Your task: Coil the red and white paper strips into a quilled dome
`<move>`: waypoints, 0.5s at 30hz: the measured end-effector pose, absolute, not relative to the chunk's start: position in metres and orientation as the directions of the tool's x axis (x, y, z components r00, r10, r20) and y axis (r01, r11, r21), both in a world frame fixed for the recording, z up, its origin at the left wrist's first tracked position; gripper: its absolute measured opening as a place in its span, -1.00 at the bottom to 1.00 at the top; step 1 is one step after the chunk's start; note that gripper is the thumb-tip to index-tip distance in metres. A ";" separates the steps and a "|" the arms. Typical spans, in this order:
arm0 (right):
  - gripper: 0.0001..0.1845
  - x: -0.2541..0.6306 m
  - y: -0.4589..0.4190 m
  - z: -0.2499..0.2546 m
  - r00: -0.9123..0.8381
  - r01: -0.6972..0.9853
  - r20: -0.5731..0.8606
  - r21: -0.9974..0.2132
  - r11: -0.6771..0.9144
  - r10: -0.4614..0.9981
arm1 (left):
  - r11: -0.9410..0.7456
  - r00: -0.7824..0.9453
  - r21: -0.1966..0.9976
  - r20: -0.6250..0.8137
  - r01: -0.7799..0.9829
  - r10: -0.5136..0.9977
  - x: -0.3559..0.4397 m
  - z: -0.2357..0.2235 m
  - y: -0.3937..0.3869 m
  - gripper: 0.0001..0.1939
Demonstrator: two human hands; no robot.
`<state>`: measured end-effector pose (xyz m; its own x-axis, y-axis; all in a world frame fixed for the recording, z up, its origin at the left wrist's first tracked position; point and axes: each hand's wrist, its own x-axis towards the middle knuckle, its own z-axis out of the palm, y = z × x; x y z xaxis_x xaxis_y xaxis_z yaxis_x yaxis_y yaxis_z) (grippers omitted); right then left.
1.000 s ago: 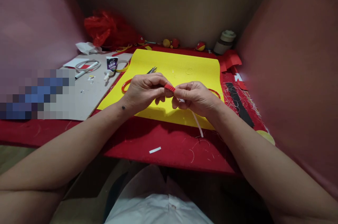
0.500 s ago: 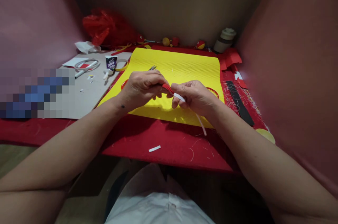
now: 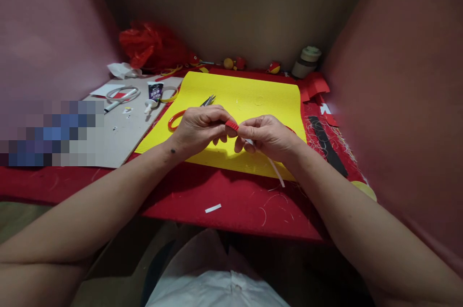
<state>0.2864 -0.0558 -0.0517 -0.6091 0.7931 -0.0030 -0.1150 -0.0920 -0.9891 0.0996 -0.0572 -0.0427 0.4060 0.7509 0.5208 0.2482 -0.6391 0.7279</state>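
My left hand (image 3: 200, 128) and my right hand (image 3: 265, 134) meet above a yellow corrugated sheet (image 3: 249, 97). Both pinch a small red ribbed strip (image 3: 232, 125) between thumb and fingers, the left hand on its left end, the right hand on its right end. A thin white strip (image 3: 277, 172) hangs down from under my right hand toward the red table cover (image 3: 202, 191). Scissors with red handles (image 3: 179, 116) lie on the yellow sheet just behind my left hand, partly hidden by it.
A grey board (image 3: 119, 133) at left carries a glue tube (image 3: 154, 92), a pen and wire loops. A red plastic bag (image 3: 152, 46), small balls and a jar (image 3: 306, 61) stand along the back. Black strip (image 3: 325, 143) and red scraps lie right.
The hands have stayed together on the red strip, with my right fingers sliding slightly along it. The camera view has tilted a little, shifting everything lower in the picture.
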 end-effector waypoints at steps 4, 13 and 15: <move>-0.68 0.287 -0.055 -0.051 -0.534 -0.001 -0.087 -0.995 -0.104 0.841 | -0.719 0.474 0.598 0.548 0.354 0.689 0.091 -0.044 -0.051 -0.94; -0.59 0.283 -0.060 -0.050 -0.458 0.073 -0.101 -0.994 -0.076 0.883 | -0.839 0.607 0.155 0.625 0.521 0.492 0.085 -0.043 -0.046 -0.87; -0.57 0.282 -0.061 -0.051 -0.407 0.112 -0.095 -0.992 -0.053 0.909 | -0.835 0.623 0.056 0.640 0.547 0.450 0.086 -0.044 -0.046 -0.83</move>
<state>0.2816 -0.0608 -0.0509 -0.4070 0.9085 -0.0946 0.1116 -0.0533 -0.9923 0.0862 -0.0461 -0.0444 0.6228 0.4504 0.6397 0.5468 -0.8354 0.0559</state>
